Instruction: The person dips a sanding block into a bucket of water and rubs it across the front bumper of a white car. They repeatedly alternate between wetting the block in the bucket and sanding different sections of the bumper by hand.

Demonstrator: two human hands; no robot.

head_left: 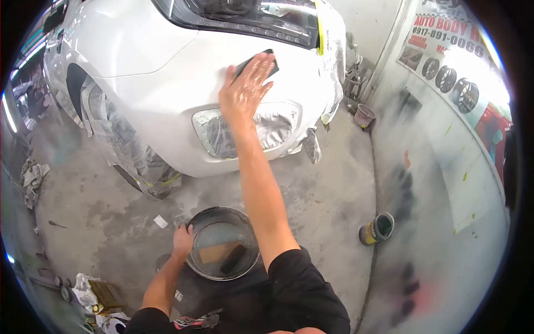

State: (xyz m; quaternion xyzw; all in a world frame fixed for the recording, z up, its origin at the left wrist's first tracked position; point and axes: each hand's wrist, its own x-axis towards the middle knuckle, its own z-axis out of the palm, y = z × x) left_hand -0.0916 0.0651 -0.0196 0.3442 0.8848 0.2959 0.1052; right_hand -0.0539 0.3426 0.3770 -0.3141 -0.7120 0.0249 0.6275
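My right hand [247, 92] lies wet on the white front bumper [167, 97], just below the headlight [250, 22]. Under its outstretched fingers is a dark piece of sandpaper [273, 65], pressed against the paint and partly covered by the hand. Lower down, my left hand [182, 240] grips the left rim of a round dark basin [222, 210]. In the basin's water lie a tan flat piece [214, 253] and a black block [233, 259]. Masking film [219, 133] covers the bumper's recessed opening beneath my right wrist.
Masked plastic [119, 133] wraps the front wheel. A open can [378, 228] stands by the right wall [423, 183], and a small bucket [364, 116] is farther back. A white scrap [160, 221] lies on the concrete floor [83, 189]. A box [105, 295] sits at lower left.
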